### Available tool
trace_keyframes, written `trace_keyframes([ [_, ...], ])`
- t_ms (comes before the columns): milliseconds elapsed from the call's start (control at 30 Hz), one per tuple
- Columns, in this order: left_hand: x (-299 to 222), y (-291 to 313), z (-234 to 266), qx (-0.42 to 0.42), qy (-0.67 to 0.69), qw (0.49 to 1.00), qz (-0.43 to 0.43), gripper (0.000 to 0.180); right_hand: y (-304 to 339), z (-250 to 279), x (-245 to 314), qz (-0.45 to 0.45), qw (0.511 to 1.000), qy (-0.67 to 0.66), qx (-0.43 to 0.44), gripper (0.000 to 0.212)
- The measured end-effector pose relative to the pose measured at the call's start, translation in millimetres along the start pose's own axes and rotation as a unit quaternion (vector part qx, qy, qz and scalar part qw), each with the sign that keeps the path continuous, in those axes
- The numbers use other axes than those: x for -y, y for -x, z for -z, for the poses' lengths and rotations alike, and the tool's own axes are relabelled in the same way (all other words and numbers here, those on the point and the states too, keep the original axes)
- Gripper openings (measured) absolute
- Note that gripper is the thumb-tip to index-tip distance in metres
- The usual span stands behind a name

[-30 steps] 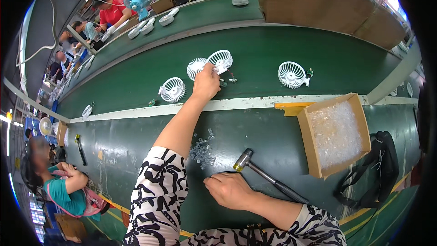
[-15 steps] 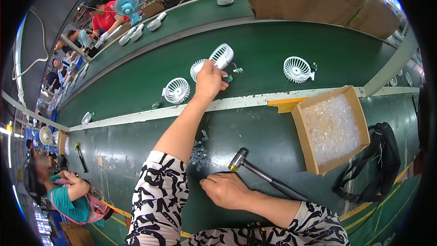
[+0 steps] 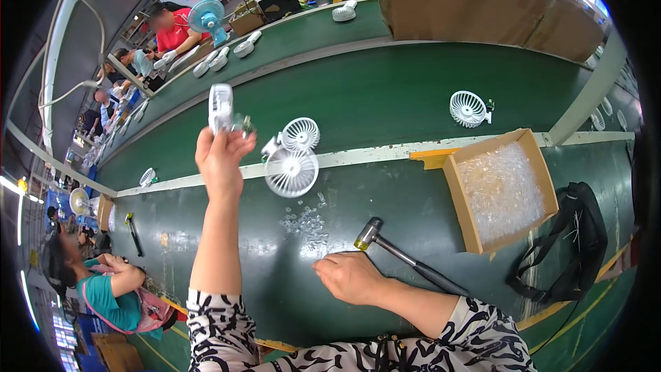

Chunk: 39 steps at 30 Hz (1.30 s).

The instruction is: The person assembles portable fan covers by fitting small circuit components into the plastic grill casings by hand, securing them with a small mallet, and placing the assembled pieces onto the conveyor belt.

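My left hand (image 3: 222,162) is raised over the green belt, closed on a white fan head (image 3: 221,105) seen nearly edge-on. A blurred wired part hangs beside its fingers. To the right, one round white fan head (image 3: 301,133) lies on the belt, and another fan head (image 3: 292,173), smeared by motion, overlaps the pale rail at the bench side. My right hand (image 3: 350,277) rests on the bench with its fingers curled under, so whatever they might hold is hidden. Just beyond it lies a hammer (image 3: 406,256) with a yellow face. Small clear plastic pieces (image 3: 306,226) are scattered nearby.
A cardboard box (image 3: 465,217) of clear plastic pieces stands at the right, beside a black strapped bag (image 3: 571,241). Another fan head (image 3: 469,109) lies on the belt. A second hammer (image 3: 133,234) is at the left. Co-workers sit beyond the belt and at the left.
My left hand has swung left and nearer with a white fan head in it. A fan head now overlaps the rail. The view has shifted slightly; my right hand stays by the hammer.
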State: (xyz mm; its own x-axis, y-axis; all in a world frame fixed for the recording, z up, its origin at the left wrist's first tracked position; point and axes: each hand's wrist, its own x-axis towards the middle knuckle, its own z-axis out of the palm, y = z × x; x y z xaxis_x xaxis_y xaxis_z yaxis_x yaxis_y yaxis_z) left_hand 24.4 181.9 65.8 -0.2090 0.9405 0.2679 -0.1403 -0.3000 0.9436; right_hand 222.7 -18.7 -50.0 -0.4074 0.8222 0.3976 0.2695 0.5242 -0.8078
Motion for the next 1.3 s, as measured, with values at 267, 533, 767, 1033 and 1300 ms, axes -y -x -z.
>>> trace_keyframes([
  [267,-17,85,126,-0.134,-0.09,0.986,0.041,0.014,-1,-4,-3,0.009,0.999,0.027,0.021,0.009],
  [533,-34,143,190,-0.154,-0.38,0.912,0.022,0.017,4,-4,-5,0.024,0.999,0.026,-0.013,0.01],
  [767,-72,237,133,-0.025,-0.374,0.925,-0.066,0.012,11,-8,-3,0.003,0.999,-0.031,-0.04,0.014],
  [1033,-12,345,74,0.172,-0.467,0.867,-0.002,0.012,5,-8,-19,-0.092,0.992,-0.083,-0.023,0.014],
  [1300,-34,348,63,0.154,-0.502,0.843,-0.111,0.043,37,17,15,-0.247,0.952,-0.178,0.003,0.019],
])
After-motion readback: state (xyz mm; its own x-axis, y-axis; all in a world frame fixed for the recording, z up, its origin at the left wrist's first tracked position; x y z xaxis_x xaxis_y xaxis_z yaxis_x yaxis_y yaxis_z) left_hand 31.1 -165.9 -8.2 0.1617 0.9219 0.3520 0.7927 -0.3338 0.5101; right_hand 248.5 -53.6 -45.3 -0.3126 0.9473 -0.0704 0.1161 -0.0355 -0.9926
